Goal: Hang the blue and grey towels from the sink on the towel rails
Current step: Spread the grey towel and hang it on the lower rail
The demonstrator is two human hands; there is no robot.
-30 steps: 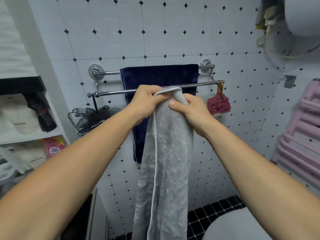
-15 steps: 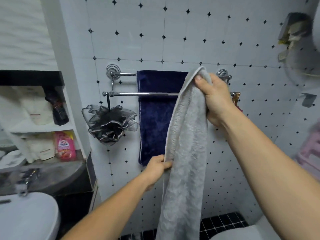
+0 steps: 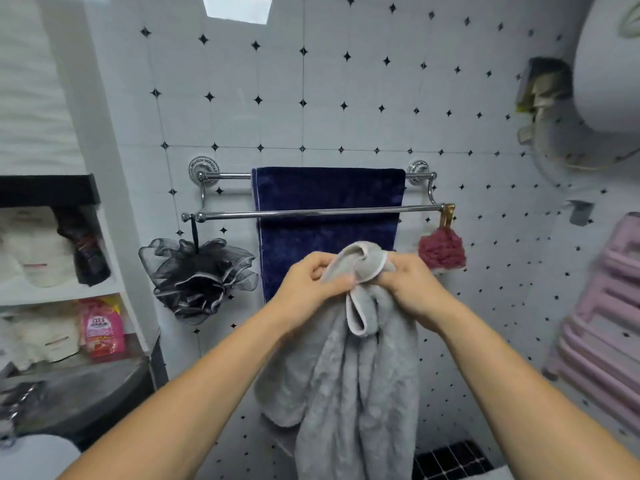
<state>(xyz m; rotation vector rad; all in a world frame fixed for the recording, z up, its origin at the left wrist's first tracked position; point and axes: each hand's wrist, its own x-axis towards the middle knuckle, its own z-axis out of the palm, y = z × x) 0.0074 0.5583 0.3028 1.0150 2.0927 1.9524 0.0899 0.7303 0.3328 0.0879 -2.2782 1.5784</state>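
Grey towel [image 3: 349,368] bunched, hanging long-axis down, top pinched by left hand [image 3: 308,285] and right hand [image 3: 408,289] side by side. Front rail [image 3: 311,213] bare, above and beyond both hands, running left-right. Blue towel [image 3: 325,216] already on back rail [image 3: 225,175].

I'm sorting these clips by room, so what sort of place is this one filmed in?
Most likely a home bathroom. A double towel rail is fixed to a white tiled wall with a blue towel over its back bar, a black mesh bath sponge hangs from the front bar, and both hands hold a grey towel.
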